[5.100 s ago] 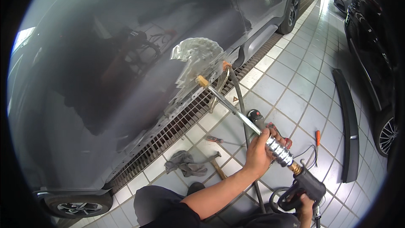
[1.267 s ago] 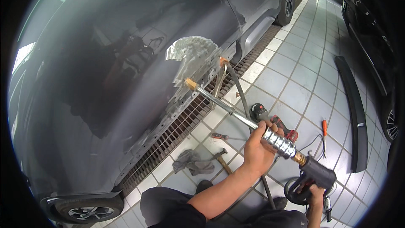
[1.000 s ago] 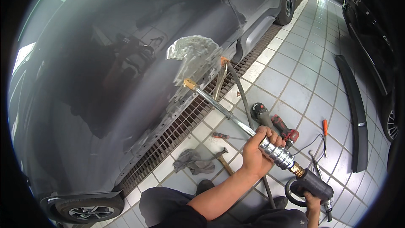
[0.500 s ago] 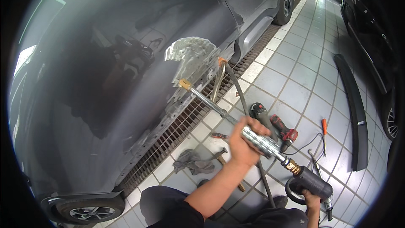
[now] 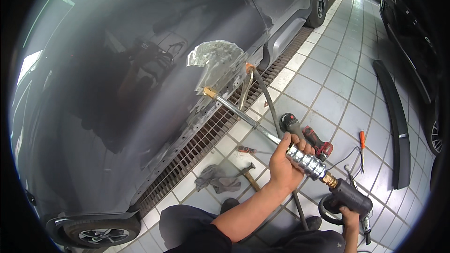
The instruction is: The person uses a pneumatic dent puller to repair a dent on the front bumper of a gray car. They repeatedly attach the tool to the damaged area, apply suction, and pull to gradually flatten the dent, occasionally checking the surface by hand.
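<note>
A slide-hammer dent puller runs slantwise across the view. Its brass tip (image 5: 209, 93) touches the lower edge of a ground, bare-metal patch (image 5: 218, 61) on the grey car door (image 5: 154, 33). My left hand (image 5: 288, 166) is wrapped round the ribbed chrome sliding weight (image 5: 308, 161) on the shaft, close to the gun end. At the lower right, my right hand (image 5: 349, 216) grips the handle of the black pistol-shaped gun body (image 5: 350, 196). Farther along the sill, a copper-coloured clamp (image 5: 249, 68) with a thick cable (image 5: 266, 93) is attached at the panel's lower edge.
On the tiles lie a grinder (image 5: 291, 124), a red-black cordless drill (image 5: 319, 143), an orange-handled screwdriver (image 5: 362, 139), a grey rag (image 5: 216, 179) and a hammer (image 5: 251, 178). A floor grating (image 5: 201, 133) runs under the car. A long black trim piece (image 5: 398, 131) lies beside another car (image 5: 412, 42).
My left hand and the chrome weight have slid down the shaft toward the gun. The brass tip stays against the panel, and my right hand keeps its grip.
</note>
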{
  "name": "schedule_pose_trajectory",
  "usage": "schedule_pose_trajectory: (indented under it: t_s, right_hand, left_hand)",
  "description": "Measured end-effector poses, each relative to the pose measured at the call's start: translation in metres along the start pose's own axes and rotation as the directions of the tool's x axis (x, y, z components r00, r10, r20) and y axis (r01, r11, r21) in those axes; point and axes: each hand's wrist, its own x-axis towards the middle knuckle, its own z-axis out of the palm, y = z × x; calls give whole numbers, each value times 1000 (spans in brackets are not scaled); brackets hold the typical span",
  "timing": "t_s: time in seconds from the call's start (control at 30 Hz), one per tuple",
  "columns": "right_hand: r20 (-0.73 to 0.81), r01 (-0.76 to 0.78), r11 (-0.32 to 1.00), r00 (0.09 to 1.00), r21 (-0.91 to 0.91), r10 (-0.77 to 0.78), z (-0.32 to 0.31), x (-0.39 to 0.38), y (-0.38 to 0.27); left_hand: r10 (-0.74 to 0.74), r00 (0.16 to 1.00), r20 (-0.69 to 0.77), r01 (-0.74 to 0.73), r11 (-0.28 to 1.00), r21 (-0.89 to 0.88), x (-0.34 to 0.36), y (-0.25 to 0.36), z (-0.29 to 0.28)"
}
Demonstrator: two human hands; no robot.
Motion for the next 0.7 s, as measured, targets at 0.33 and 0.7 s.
schedule_pose_trajectory:
  t_s: [0.33, 0.7]
  right_hand:
    - [-220, -112, 980, 973, -166, 74, -29, -30, 48]
    - [-163, -141, 983, 979, -119, 121, -23, -23, 37]
  left_hand:
    - [-21, 994, -110, 26, 999, 47, -8, -6, -1]
    - [163, 955, -248, -130, 981, 144, 11, 35, 11]
